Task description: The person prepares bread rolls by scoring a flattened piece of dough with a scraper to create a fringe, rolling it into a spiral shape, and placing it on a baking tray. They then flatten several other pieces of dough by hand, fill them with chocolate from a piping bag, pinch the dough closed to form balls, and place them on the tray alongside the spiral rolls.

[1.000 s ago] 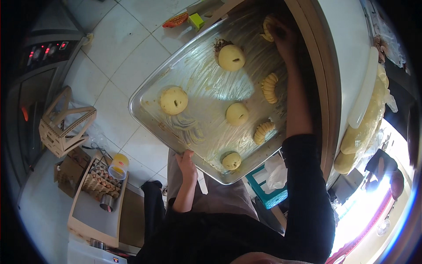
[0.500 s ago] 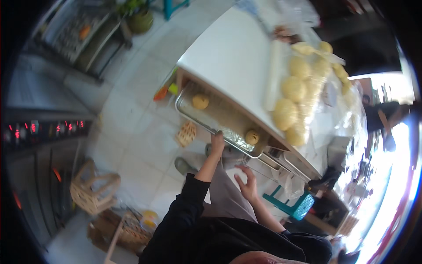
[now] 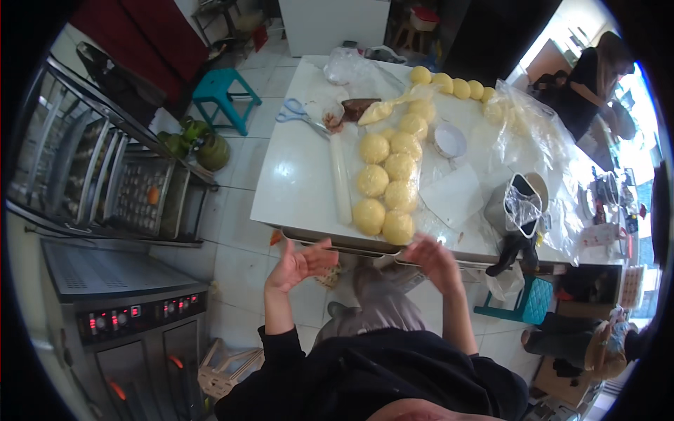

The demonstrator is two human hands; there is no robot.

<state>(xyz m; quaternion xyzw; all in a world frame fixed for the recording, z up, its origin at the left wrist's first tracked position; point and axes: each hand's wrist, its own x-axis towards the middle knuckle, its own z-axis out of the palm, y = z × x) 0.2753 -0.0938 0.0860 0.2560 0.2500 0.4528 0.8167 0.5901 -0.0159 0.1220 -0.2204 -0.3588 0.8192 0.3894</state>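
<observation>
My left hand (image 3: 300,264) is raised just off the front edge of the white table (image 3: 288,184), its fingers stretched out and holding nothing. To the right, my right hand (image 3: 435,262) hovers by the same edge, fingers extended and also empty. Between them, the rim of a metal tray (image 3: 358,252) shows under the tabletop, mostly hidden. On the table nearest my hands lie two rows of round yellow dough balls (image 3: 373,180), partly under clear plastic film. A white rolling pin (image 3: 340,179) lies left of the dough.
Blue-handled scissors (image 3: 298,114), a piping bag of brown filling (image 3: 359,109) and a grey container (image 3: 516,205) sit on the table. Teal stools (image 3: 225,95) stand far left and near right. An oven (image 3: 133,316) is at left. Another person (image 3: 597,84) stands far right.
My left hand has let go of the tray, which has slid in under the tabletop; its dough balls are now hidden. Both hands are up at the table edge. The view has turned toward the table.
</observation>
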